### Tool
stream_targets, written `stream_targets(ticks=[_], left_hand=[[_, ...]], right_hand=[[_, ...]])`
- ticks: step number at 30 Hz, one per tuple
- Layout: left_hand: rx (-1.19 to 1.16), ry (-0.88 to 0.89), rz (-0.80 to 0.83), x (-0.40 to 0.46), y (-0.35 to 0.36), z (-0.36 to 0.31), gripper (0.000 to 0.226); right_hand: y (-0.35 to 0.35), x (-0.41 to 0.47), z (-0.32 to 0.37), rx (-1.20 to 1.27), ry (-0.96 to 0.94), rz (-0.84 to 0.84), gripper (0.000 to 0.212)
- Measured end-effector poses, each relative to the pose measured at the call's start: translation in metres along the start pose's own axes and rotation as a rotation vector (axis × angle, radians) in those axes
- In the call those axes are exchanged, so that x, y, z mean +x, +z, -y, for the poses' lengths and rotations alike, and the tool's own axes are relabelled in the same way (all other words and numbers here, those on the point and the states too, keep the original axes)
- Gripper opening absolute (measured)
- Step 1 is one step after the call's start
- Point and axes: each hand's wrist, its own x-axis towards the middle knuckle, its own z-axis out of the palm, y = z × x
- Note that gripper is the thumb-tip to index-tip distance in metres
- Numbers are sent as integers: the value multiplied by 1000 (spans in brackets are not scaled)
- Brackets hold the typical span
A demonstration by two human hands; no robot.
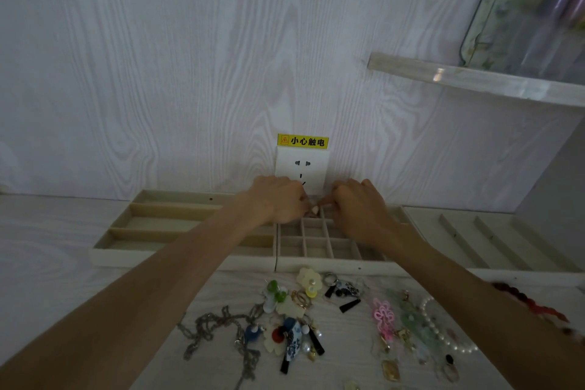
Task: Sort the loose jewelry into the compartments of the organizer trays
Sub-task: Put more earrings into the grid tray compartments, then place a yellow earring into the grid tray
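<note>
Trays: long-slot tray [164, 225] left, grid tray [316, 247] right, touching, against the wall.
Hands: left hand [278, 199] and right hand [361, 206] meeting over grid tray's far row.
Loose jewelry [300, 320]: on surface [47, 247], before trays.
Socket [302, 168]: behind hands.

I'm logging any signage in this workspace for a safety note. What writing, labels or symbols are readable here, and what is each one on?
"小心触电": black characters on a yellow sticker fixed to the wall just above the white wall socket.
Warning triangle symbol: at the left end of the same sticker; its inner mark is too small to make out.
No readable text shows on the organizer trays, the loose jewelry or the patterned container on the shelf.
</note>
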Motion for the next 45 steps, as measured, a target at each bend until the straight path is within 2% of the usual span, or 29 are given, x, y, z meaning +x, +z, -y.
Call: stream_targets(ticks=[5, 8, 13, 17, 22, 24, 27, 30, 31, 33, 36, 38, 40, 45], left_hand=[[-182, -66, -146, -20, -16, 14, 36], [-227, -96, -154, -42, -28, 24, 32], [-330, -113, -160, -78, -27, 23, 27], [-438, -53, -180, -101, -8, 10, 26], [-491, 6, -230, -119, 20, -12, 23], [-521, 25, -229, -122, 28, -17, 23], [-507, 50, -184, -124, 33, -19, 29], [-454, 76, -143, -125, 33, -15, 29], [-452, 88, -132, -126, 32, -15, 30], [-460, 113, -132, -126, 31, -14, 33], [-534, 149, -195, -126, 28, -16, 32], [-638, 144, -235, -126, 25, -16, 29], [-733, 119, -222, -125, 21, -14, 30], [-718, 123, -147, -115, 13, -9, 17]], right_hand=[[-14, -13, -10, 124, 55, -41, 40], [-26, -31, -19, 217, 77, -47, 37], [-33, -63, -20, 472, 125, 55, 24], [-25, -89, -2, 597, 85, 59, 22], [-7, -105, 32, 610, 105, 30, 16], [-1, -107, 42, 535, 88, 5, 17], [0, -107, 51, 439, 23, -39, 1], [0, -108, 50, 357, -24, -14, 31], [-1, -109, 50, 356, -30, -8, 33], [-3, -110, 50, 483, 23, 4, 24], [-15, -110, 50, 851, 173, 79, 22], [-26, -111, 49, 1065, 284, 177, 28], [-35, -112, 46, 1100, 348, 220, 37], [-44, -104, 35, 972, 281, -10, 14]])
